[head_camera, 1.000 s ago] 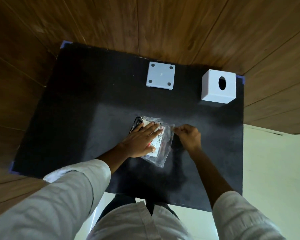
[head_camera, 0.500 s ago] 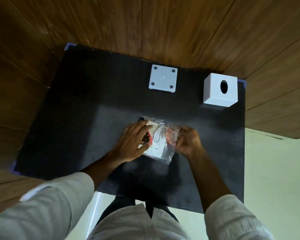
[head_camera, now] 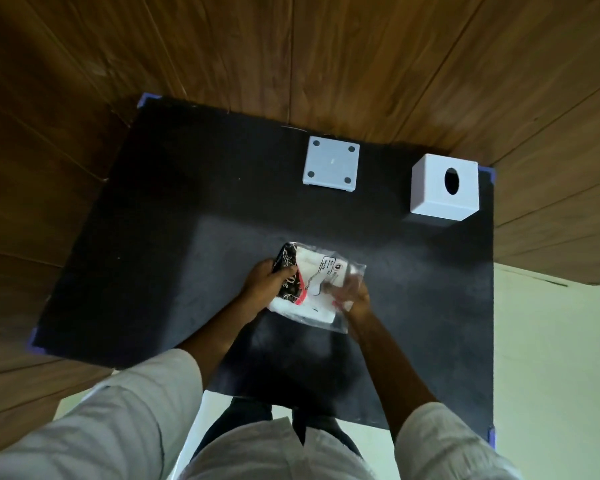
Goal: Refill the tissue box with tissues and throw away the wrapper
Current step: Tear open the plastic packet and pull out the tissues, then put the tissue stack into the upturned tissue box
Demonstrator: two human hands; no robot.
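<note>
Tissue pack [head_camera: 314, 289] in clear wrapper, held at mat [head_camera: 153, 237] centre: left hand [head_camera: 267, 284] clamped on its dark end, right hand [head_camera: 352, 296] gripping the wrapper edge; tissue box [head_camera: 444, 188] and base plate [head_camera: 330, 165] set well apart behind

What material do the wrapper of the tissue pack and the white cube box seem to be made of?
Wrapper: thin clear plastic film, glossy; it catches light, crinkles, and the white tissues show through it. Tissue box: probably rigid plastic, smooth and matte, with crisp edges, an even white surface and a cleanly cut oval hole; painted wood cannot be ruled out.
</note>
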